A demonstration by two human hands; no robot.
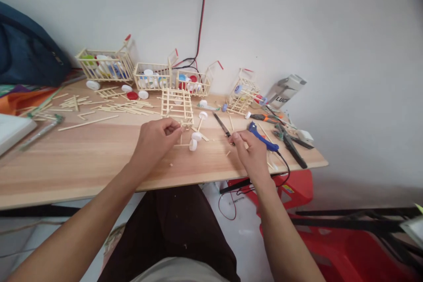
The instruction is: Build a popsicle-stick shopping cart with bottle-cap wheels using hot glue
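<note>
My left hand (pixel 159 139) is closed in a pinch at the near end of a wooden-stick lattice (pixel 177 105). A short upright stick (pixel 181 138) shows at its fingertips. Just right of it are sticks with white bottle-cap wheels (pixel 196 136) on their ends. My right hand (pixel 253 154) is closed over the near end of a narrow dark blade-like tool (pixel 222 124), which points away to the left. A blue glue gun (pixel 264 137) lies just beyond that hand, its cord running off the table edge.
Several small stick-built carts holding bottle caps, one a large cart (pixel 105 66), stand along the wall. Loose sticks (pixel 128 106) are scattered at left. Orange-handled pliers (pixel 266 118), a box (pixel 284 91) and black tools (pixel 292 147) lie at right. A red stool (pixel 294 189) stands below.
</note>
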